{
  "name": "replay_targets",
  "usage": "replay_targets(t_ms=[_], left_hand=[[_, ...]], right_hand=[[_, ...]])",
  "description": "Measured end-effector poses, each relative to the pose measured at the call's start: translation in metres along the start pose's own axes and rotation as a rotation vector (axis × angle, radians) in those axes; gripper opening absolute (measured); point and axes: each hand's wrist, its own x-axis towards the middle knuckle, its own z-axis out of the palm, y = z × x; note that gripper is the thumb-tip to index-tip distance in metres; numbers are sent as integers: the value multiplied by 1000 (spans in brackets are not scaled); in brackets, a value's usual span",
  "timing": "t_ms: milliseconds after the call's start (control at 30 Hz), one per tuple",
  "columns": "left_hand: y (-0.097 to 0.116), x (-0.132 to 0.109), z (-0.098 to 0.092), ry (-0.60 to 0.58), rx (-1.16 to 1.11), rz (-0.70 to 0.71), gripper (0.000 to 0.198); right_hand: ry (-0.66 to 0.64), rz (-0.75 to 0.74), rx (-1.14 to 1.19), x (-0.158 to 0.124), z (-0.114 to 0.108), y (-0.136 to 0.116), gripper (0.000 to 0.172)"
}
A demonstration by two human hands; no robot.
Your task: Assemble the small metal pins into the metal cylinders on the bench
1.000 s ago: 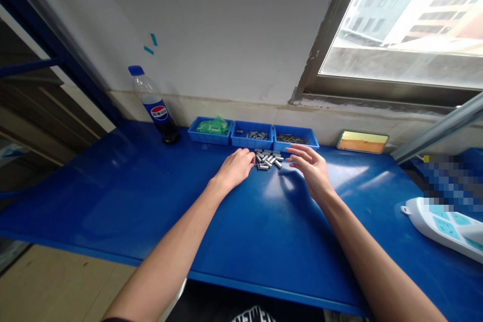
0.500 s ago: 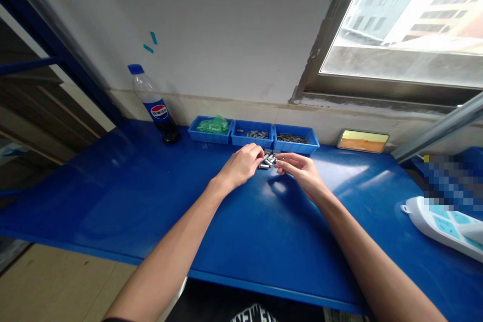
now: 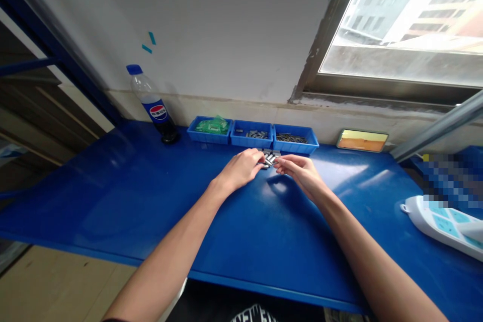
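While daylight comes through the window [image 3: 407, 20] at the upper right, a blue table [image 3: 113, 196] fills the lower half of the frame and butts against a white wall [image 3: 226, 25]. Two bits of blue tape [image 3: 150, 43] are stuck on the wall at the upper left. Below them a bottle [image 3: 153, 105] with a blue cap stands upright at the table's far edge. Three blue trays [image 3: 251, 143] sit side by side along the wall at centre: green bits fill the left one, grey metal pieces lie in the middle one, and thin dark pieces lie in the right one. Right of the trays a flat yellowish slab [image 3: 362, 140] lies by the wall. A grey rail [image 3: 437, 128] slants up the right edge, and a white device [image 3: 441, 224] rests at the lower right.

Both bare forearms reach up from the bottom edge and meet at mid-frame. A pile [image 3: 269, 157] of small metal pieces lies on the table just in front of the middle tray, between the two hands. The left hand [image 3: 241, 168] lies palm down with its fingers curled onto the pile's left edge. The right hand [image 3: 300, 172] has thumb and fingers drawn together at the pile's right edge. Whether either hand grips a piece cannot be told.
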Motion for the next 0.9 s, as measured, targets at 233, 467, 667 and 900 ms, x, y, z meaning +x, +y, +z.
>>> replay_targets(t_ms=[233, 467, 667, 900], left_hand=[[0, -4, -2, -81, 86, -85, 15], [4, -4, -6, -99, 144, -149, 11], [-2, -4, -4, -59, 107, -205, 20], [-6, -1, 2, 77, -24, -152, 27]], right_hand=[[137, -176, -90, 2, -10, -2, 30], [240, -245, -35, 7, -17, 2, 56], [246, -181, -116, 6, -15, 2, 41], [182, -156, -133, 3, -12, -1, 35]])
